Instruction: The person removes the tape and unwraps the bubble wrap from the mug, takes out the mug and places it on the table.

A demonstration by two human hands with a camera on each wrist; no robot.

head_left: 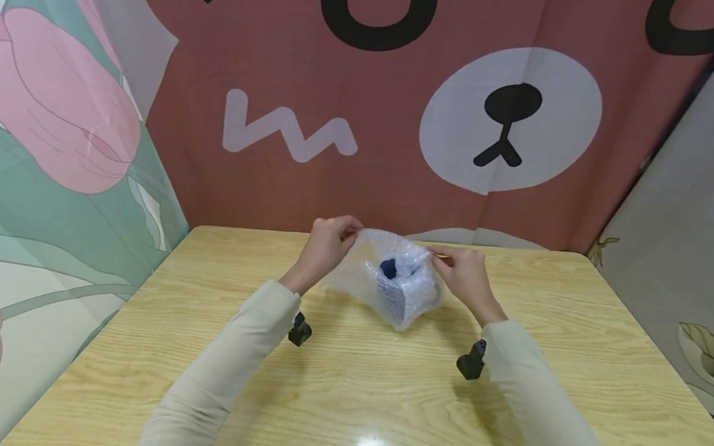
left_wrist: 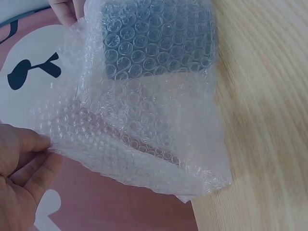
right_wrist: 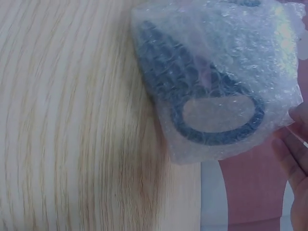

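A dark blue mug [left_wrist: 156,41] sits inside clear bubble wrap [head_left: 417,295] at the far middle of the table. Its loop handle [right_wrist: 211,138] shows through the plastic in the right wrist view. My left hand [head_left: 328,245] pinches the upper left edge of the wrap between thumb and fingers, drawing a loose flap out to the left. On the other side, my right hand [head_left: 466,271] pinches the wrap's upper right edge beside the mug. Part of the dark mug shows between the layers in the head view.
The wooden table [head_left: 343,385] runs back to a red-brown cloth [head_left: 271,187] printed with a bear face. A flower-patterned cloth [head_left: 54,118] hangs on the left and a grey one [head_left: 702,211] on the right. Small black wrist cameras [head_left: 300,329] hang below the sleeves.
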